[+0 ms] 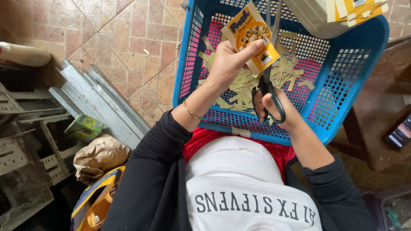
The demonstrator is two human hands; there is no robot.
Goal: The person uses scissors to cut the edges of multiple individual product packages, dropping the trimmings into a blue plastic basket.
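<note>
Both hands over blue basket [342, 115]: L hand [227, 64] pinches yellow label card [250, 36], R hand [276, 109] grips black scissors [269, 92] just below it.

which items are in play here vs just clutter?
In use:
left hand holding yellow printed label card
right hand in black-handled scissors
blue plastic mesh basket holding pale paper offcuts

Lying about:
grey metal channels
small green carton
crumpled brown paper bag
dark phone
</note>
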